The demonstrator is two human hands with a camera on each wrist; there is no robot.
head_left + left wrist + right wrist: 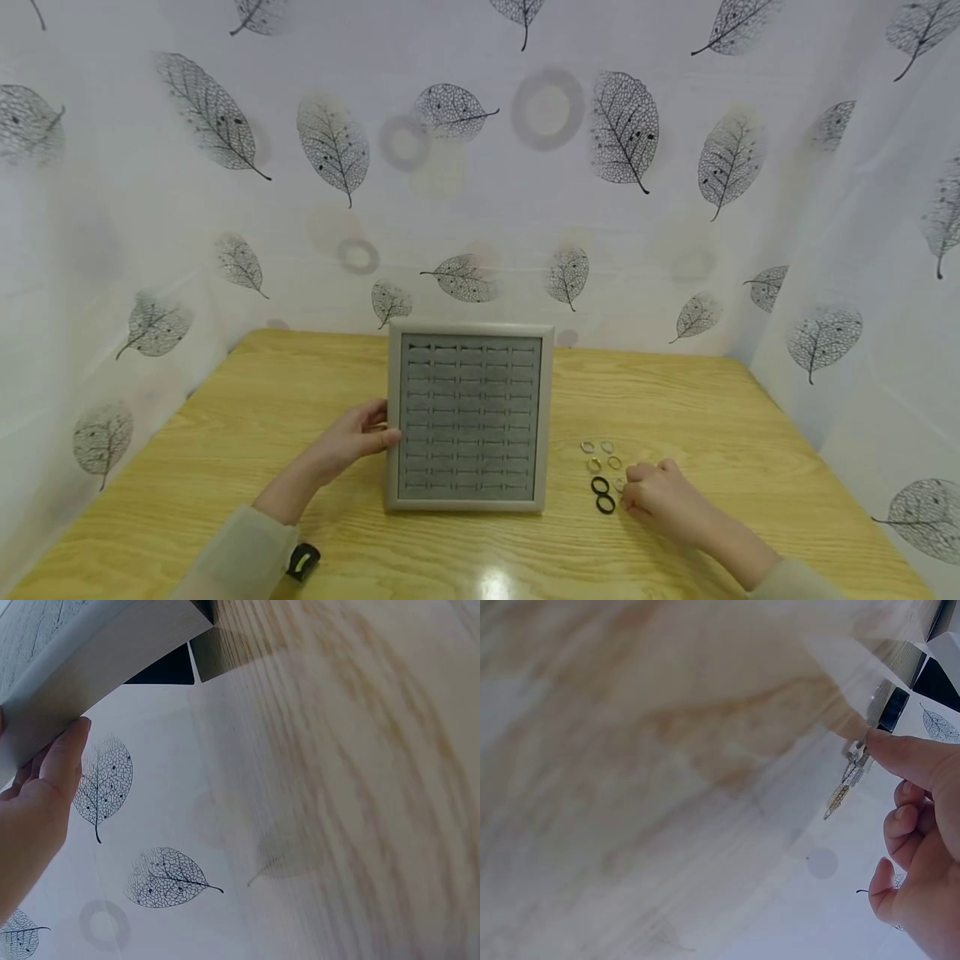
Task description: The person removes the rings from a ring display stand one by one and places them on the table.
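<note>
A ring display board [468,417] with a pale frame and slotted grey padding stands upright on the table. My left hand [356,437] grips its left edge, the thumb at the front; the left wrist view shows the thumb against the frame's side [112,660]. To the board's right lie several rings in two columns: silver and gold-toned ones, and two black rings [600,485]. My right hand [667,500] is down at the near end of the right column, fingers curled, pinching a ring largely hidden by the fingers. In the right wrist view the thumb tip meets the silver ring [857,752].
The wooden table [315,375] is bounded at the back and sides by a white curtain [480,192] printed with leaves. A small black object [303,562] with a light marking lies beside the left sleeve.
</note>
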